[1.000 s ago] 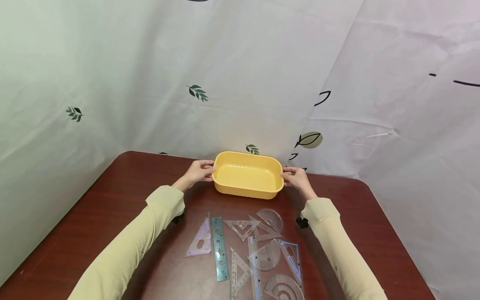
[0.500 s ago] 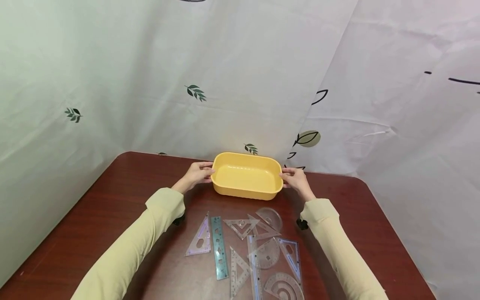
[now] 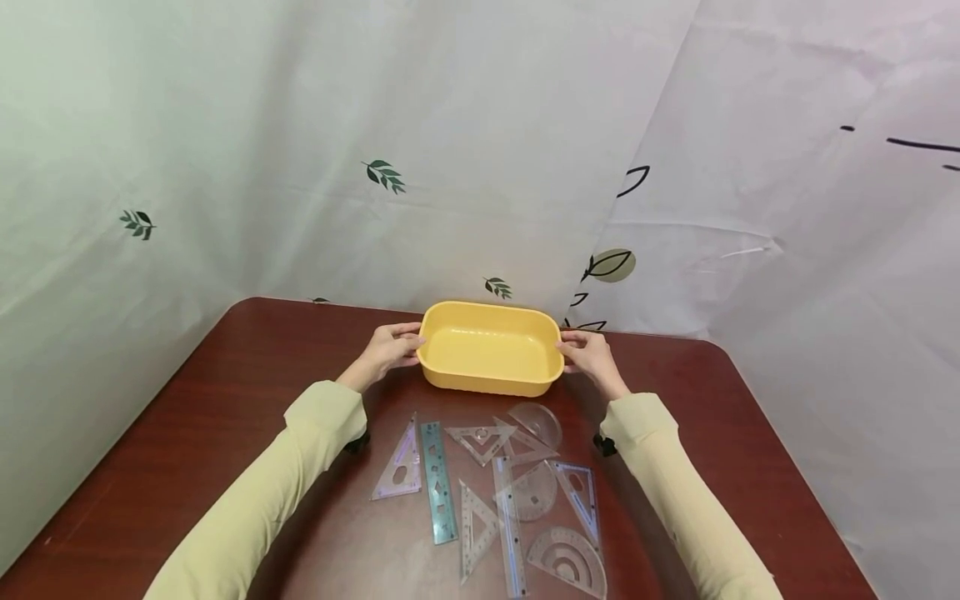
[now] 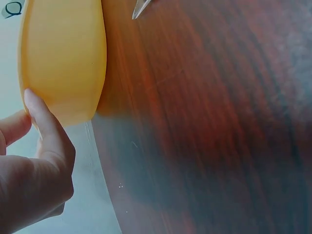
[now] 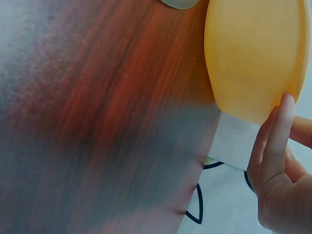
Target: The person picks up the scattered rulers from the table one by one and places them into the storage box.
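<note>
A yellow rectangular basin (image 3: 491, 350) with rounded corners sits near the back edge of the table, nothing lying inside it. My left hand (image 3: 384, 352) pinches its left end at the rim, thumb on one side and fingers on the other. At the opposite end, my right hand (image 3: 590, 357) pinches the rim in the same manner. Both wrist views show the basin's outer wall (image 4: 68, 58) beside the fingers. In front of it lie a purple-marked set square (image 3: 401, 467), a teal ruler (image 3: 438, 483), a clear ruler (image 3: 510, 525) and a clear protractor (image 3: 567, 560).
More clear set squares (image 3: 477, 529) and protractors (image 3: 538, 425) overlap on the dark red wooden table (image 3: 225, 392). A blue-edged set square (image 3: 579, 500) lies at the right of the group. A pale curtain (image 3: 480, 167) with leaf prints hangs right behind the table.
The head view has shifted slightly, so the table contents appear a little higher and further left. Both hands keep their hold on the basin, with no clear movement across the table.
</note>
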`<state>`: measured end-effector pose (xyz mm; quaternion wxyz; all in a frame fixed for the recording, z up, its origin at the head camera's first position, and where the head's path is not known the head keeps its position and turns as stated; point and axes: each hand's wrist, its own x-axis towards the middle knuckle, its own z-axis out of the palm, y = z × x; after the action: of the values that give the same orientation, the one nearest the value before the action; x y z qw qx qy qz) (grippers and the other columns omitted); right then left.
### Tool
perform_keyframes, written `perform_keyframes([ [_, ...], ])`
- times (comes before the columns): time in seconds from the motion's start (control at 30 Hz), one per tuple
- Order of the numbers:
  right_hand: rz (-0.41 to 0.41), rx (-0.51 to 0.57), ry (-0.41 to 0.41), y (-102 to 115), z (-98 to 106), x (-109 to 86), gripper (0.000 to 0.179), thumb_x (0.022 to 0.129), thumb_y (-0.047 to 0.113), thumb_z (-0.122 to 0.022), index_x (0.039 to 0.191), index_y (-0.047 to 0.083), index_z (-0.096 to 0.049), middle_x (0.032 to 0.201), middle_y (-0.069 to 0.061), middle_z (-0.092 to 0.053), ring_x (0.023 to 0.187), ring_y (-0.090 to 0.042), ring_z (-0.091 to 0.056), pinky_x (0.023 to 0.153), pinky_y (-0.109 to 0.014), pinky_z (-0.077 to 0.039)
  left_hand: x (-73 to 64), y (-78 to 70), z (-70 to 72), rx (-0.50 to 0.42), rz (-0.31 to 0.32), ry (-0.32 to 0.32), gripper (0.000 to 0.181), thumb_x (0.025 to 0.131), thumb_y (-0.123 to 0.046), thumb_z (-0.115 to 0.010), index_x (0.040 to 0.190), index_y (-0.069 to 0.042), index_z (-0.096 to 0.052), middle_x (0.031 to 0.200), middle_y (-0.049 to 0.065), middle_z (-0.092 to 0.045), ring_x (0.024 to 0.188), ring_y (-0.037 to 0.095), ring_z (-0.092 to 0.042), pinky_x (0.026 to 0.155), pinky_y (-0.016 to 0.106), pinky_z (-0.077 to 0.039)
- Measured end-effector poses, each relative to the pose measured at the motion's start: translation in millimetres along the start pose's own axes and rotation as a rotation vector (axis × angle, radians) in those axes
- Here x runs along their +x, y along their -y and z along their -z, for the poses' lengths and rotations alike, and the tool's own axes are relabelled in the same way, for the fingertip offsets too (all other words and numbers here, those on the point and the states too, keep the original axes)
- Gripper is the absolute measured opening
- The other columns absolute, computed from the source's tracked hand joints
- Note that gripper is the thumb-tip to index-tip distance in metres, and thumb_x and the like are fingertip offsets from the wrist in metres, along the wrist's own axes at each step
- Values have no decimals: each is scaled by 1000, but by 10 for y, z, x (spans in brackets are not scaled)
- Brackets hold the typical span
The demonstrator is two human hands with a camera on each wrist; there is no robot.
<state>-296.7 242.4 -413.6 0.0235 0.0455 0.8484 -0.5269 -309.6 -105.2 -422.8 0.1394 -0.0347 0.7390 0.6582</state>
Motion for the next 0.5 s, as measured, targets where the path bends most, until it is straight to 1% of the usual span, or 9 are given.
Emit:
perform_keyframes([
  [0.07,-4,-1,-4,-1,-5,-25,39,93,12,-62,127,-7,-58,119,-29,-62,63,-3,-63,65,-31,-60,-22,18,-5,-6,3,-3,51,95,-9,-59,143,-2,-44,107,9,-61,63,2,-60,60,16,-56],
  [0.17,-20,3,-1,-15,-15,-61,39,94,13,-62,128,-6,-57,120,-29,-61,63,-4,-64,63,-28,-60,-56,54,-9,-9,7,-6,51,95,-9,-58,143,-1,-43,112,12,-61,63,2,-59,61,16,-56],
  [0.3,-27,18,7,-26,-28,-99,40,95,14,-61,130,-5,-56,123,-28,-60,66,-5,-65,60,-23,-59,-93,86,-6,-12,-3,-19,51,95,-9,-58,143,0,-43,108,10,-61,62,2,-58,60,15,-55],
  [0.4,-13,21,-4,-22,-33,-122,40,95,14,-61,130,-5,-57,122,-28,-60,66,-5,-65,59,-22,-58,-111,88,-7,-12,-19,-23,51,95,-9,-58,143,0,-43,105,8,-61,62,1,-58,60,15,-55],
  [0.5,-9,20,-11,-22,-37,-146,40,95,15,-61,130,-5,-57,120,-28,-61,64,-5,-64,58,-23,-58,-129,87,-12,-19,-16,-26,51,95,-9,-58,143,-1,-43,107,8,-61,63,1,-58,60,15,-55],
])
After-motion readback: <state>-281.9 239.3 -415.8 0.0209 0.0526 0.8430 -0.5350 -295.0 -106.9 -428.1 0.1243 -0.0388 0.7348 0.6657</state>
